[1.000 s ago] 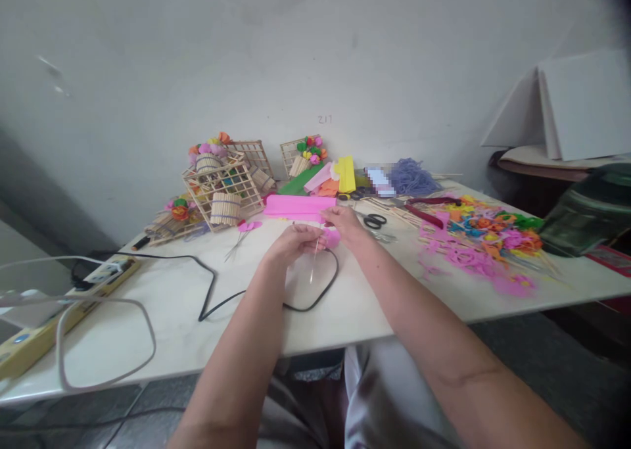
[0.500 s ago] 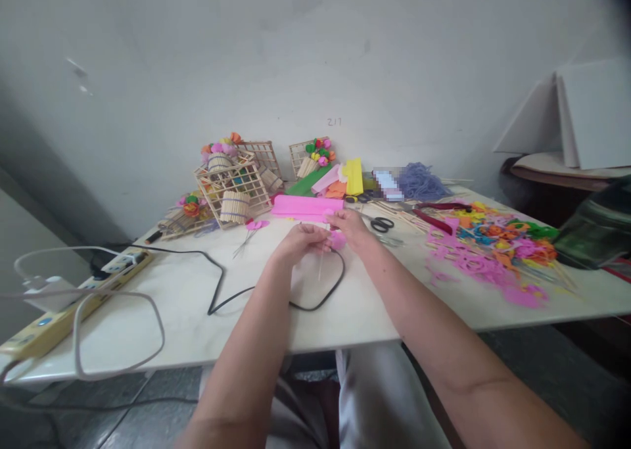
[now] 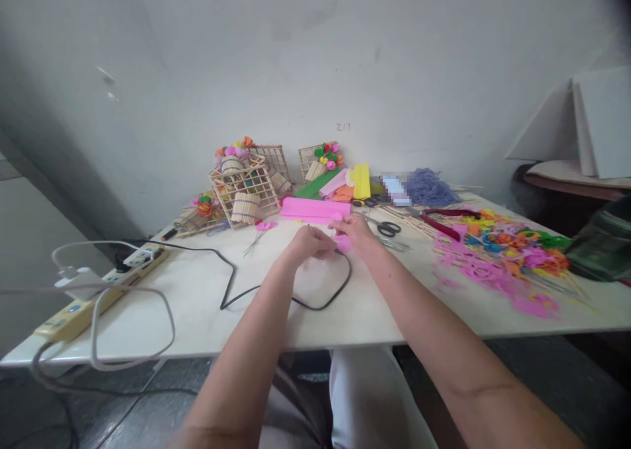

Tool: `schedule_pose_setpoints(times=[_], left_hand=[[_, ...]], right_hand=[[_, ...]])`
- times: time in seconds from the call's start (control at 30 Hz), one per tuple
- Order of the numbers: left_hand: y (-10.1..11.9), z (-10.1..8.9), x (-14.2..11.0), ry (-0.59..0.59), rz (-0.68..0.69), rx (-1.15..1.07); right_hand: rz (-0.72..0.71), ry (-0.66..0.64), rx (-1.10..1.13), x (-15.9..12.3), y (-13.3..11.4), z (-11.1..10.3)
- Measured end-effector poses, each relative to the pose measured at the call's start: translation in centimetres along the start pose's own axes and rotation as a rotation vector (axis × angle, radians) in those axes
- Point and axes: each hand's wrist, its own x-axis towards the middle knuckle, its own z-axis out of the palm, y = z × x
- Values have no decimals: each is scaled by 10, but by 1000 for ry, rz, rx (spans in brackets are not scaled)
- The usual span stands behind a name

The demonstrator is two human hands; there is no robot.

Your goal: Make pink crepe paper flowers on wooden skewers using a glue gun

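Observation:
Above the middle of the white table (image 3: pixel 197 330), my two hands work close together. My left hand (image 3: pixel 311 244) is closed in a pinch; what lies between its fingertips is too small to make out. My right hand (image 3: pixel 355 232) is closed on a small pink paper piece (image 3: pixel 344 243), part of which shows below the fingers. Just behind them lies a folded strip of pink crepe paper (image 3: pixel 315 208). A black cable (image 3: pixel 340 292) loops on the table under and in front of the hands. Black-handled scissors (image 3: pixel 388 229) lie right of my right hand.
Wooden lattice frames (image 3: pixel 246 192) with paper flowers stand at the back left. A power strip (image 3: pixel 73 321) with white cables lies left. Red-handled pliers (image 3: pixel 441 225), colourful paper scraps (image 3: pixel 493 265) and a dark green container (image 3: pixel 601 245) are right. Purple yarn (image 3: pixel 431 187) lies behind.
The view has shifted a little, so the table items appear further right. My left hand has turned slightly, and the thin stem seen below it earlier no longer shows. Both hands stay close together.

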Motion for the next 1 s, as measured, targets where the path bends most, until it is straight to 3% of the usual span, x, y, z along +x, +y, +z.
schedule_pose_setpoints(times=[0.1,0.23,0.5,0.63,0.87,1.0], left_hand=[[-1,-1,-7,65,3,76],[-1,-3,-16,67,-12,55],[0,0,-26,157,-89,92],[2,1,-32,138,-95,88],[-10,-3,-31,141,-101,138],[-5,-3,-37,136,-123,183]], right_hand=[[26,-42,31,-4,-2,3],[72,-100,97,-8,-5,7],[93,-40,109,-11,-9,9],[95,-88,123,-12,-7,9],[85,-33,118,-11,-1,15],[57,-8,145,-11,-2,14]])
